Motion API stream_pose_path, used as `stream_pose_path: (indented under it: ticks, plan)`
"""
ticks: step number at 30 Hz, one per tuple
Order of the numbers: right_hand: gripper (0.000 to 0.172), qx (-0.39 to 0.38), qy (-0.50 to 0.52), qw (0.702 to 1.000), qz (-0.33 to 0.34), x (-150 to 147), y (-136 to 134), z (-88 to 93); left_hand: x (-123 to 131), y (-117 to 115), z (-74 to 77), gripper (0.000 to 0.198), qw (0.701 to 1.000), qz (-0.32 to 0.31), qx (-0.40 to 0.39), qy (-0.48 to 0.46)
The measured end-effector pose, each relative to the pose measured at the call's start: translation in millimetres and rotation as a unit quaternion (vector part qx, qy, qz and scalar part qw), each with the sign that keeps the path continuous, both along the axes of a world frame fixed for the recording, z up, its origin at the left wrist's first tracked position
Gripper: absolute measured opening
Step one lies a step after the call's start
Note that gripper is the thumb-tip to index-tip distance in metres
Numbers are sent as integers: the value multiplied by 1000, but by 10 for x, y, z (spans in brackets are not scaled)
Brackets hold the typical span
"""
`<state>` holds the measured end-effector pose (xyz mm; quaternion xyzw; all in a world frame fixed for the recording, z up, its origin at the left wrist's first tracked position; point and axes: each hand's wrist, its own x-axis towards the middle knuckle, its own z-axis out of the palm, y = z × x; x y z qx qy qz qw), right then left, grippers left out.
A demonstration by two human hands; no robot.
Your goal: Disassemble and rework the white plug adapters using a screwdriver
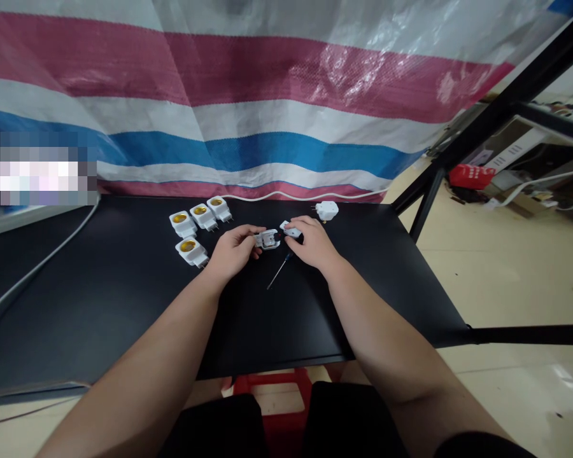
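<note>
My left hand (233, 249) grips an opened white socket adapter (267, 240) with its metal parts showing. My right hand (312, 243) rests just beside it, fingers on a white plastic piece (291, 229) that looks like a cover. A small screwdriver (279, 270) with a dark handle and a thin shaft lies below, its handle reaching my right hand. Whether that hand holds it, I cannot tell. Several white lamp-socket adapters (191, 252) with yellow centres and metal prongs stand left of my hands. Another white adapter (326, 210) lies at the far side, past my right hand.
The hands work on a black table (105, 286). A striped woven tarp (267, 146) hangs behind it, with a white cable (305, 196) along the back edge. A red stool (272, 385) stands beneath, and a black table leg (424, 213) stands at the right.
</note>
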<state>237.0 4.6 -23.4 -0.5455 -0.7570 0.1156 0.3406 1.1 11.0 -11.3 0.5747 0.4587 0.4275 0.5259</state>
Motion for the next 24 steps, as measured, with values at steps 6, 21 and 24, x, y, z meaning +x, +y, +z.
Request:
stream_pose_path:
  ticks: [6, 21, 24]
  plan:
    - [24, -2, 2, 1000, -13, -11, -20, 23, 13, 6, -27, 36, 1000, 10, 9, -11]
    - [16, -20, -4, 999, -42, -22, -17, 35, -20, -10, -62, 61, 998, -40, 36, 16]
    - [14, -20, -8, 999, -44, -29, -19, 39, -19, -5, -69, 59, 998, -40, 39, 18]
